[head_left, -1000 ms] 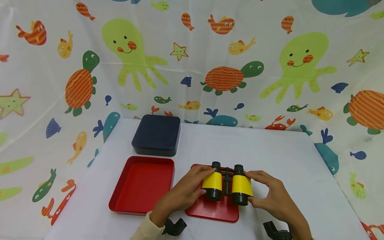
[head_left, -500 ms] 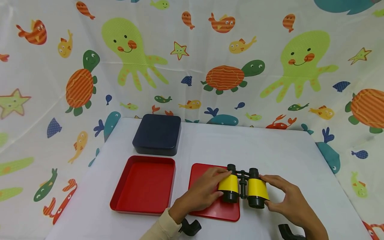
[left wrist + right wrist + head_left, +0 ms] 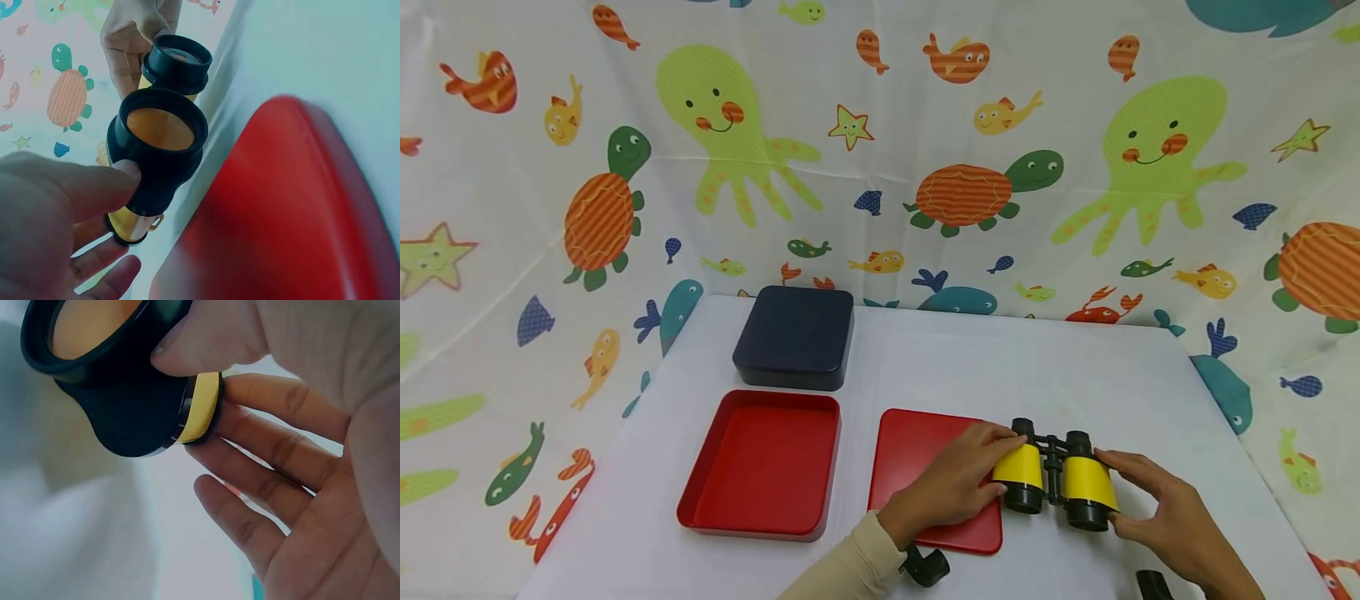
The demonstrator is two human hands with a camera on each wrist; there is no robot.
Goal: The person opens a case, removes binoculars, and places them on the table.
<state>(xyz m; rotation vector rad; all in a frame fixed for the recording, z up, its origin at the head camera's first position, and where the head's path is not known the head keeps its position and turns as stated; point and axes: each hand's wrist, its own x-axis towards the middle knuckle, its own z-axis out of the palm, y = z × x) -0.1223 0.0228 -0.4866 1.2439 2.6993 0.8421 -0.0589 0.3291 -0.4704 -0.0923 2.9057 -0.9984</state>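
Yellow-and-black binoculars [image 3: 1054, 473] are held between both hands, just right of a flat red lid [image 3: 917, 450] in the head view. My left hand [image 3: 951, 479] grips the left barrel, thumb near the black front ring and fingers toward the eyepiece. On the far barrel, my right hand [image 3: 1172, 512] pinches the outer side between thumb and fingers. In the left wrist view the large lenses of the binoculars [image 3: 156, 134] face the camera. Close up in the right wrist view, the thumb of my right hand [image 3: 281, 450] presses the black housing. The left forearm passes over the lid's near edge.
A shallow red open box [image 3: 760, 467] stands left of the lid. Behind it sits a dark navy box [image 3: 793, 337]. The white table [image 3: 925, 358] meets a cloth [image 3: 880, 100] printed with sea animals at its back edge.
Both hands have carried the binoculars to the right, from over the red lid to beside its right edge. More of the lid is uncovered. The boxes have stayed in place.
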